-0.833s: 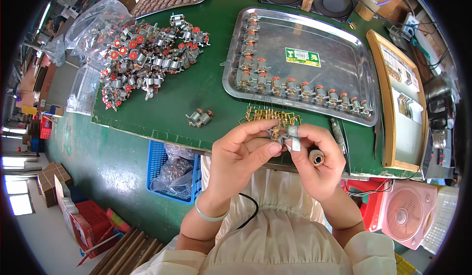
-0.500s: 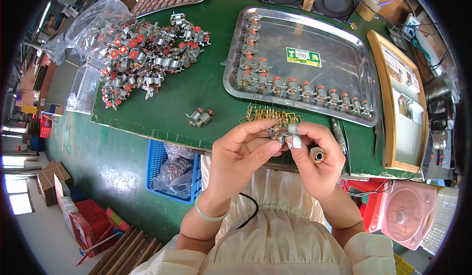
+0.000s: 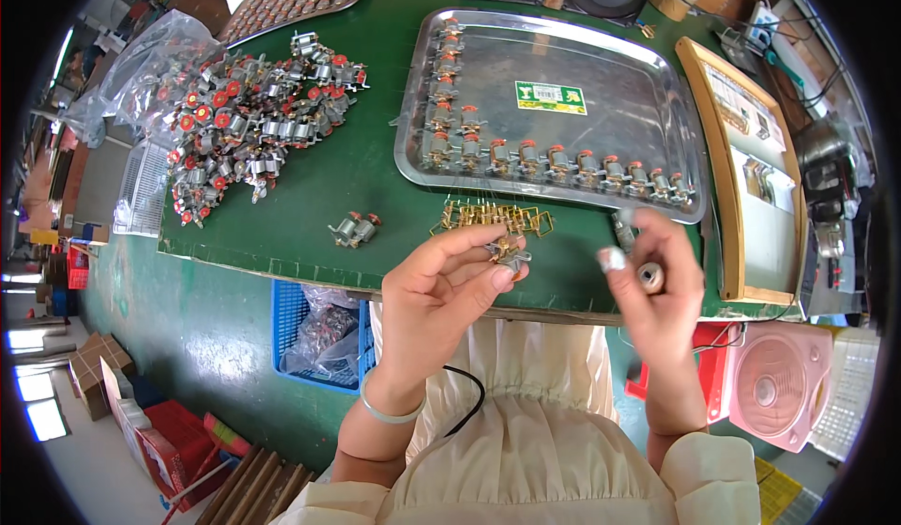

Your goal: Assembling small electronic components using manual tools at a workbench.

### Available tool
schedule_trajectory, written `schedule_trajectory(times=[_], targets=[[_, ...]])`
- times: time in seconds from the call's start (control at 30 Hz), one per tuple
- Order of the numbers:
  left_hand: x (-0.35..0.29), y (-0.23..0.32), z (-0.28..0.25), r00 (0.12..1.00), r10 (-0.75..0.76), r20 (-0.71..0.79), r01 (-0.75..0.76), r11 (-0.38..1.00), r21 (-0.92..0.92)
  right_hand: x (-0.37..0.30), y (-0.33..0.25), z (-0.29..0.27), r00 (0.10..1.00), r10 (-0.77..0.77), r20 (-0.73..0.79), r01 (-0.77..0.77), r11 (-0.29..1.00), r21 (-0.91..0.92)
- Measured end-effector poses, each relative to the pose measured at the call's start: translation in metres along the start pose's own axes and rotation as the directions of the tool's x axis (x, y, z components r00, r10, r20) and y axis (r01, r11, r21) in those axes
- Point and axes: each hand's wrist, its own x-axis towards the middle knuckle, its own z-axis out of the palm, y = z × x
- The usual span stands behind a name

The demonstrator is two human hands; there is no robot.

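My left hand [image 3: 443,286] is closed, pinching a small silver-and-brass metal component [image 3: 509,251] between thumb and fingers. Just beyond it lies a row of bent brass pieces [image 3: 493,215] on the green table. My right hand [image 3: 662,286] is apart from the left, thumb and forefinger spread, with pale wraps on their tips. A pale cylinder with a dark round end [image 3: 650,278] sits in its curled fingers; its kind cannot be made out. Beside the fingers is a grey rod-like object [image 3: 623,231]. Two silver components with red tops [image 3: 355,229] rest left of my left hand.
A metal tray [image 3: 610,65] carries red-topped components along its left and near sides. A heap of similar components [image 3: 272,117] lies left, beside a plastic bag [image 3: 155,60]. A wooden frame [image 3: 710,150] stands right. Below the table edge are a blue basket [image 3: 289,323] and pink fan [image 3: 774,389].
My right hand has moved right, away from the component, and its thumb and forefinger have parted. My left hand still holds the component. The whole view has shifted slightly.
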Motion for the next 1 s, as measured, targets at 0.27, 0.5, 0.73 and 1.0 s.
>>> schedule_trajectory(times=[0.27,0.5,0.73,1.0], targets=[[0.007,-0.003,0.0,0.992,-0.118,0.043,0.12,0.99,-0.071,-0.012,0.022,-0.025,0.968,0.199,0.153,-0.104,0.873,-0.477],[0.007,-0.002,-0.004,0.974,-0.197,0.108,0.211,0.968,-0.138,-0.009,0.03,-0.028,0.973,0.18,0.142,-0.088,0.866,-0.492],[0.007,-0.003,-0.004,0.971,-0.199,0.13,0.218,0.963,-0.156,-0.007,0.03,-0.032,0.996,0.077,0.046,-0.052,0.91,-0.412],[0.003,-0.021,0.006,0.98,0.136,0.145,-0.189,0.862,0.47,0.001,0.007,-0.038,0.979,0.171,0.106,-0.187,0.969,0.162]])
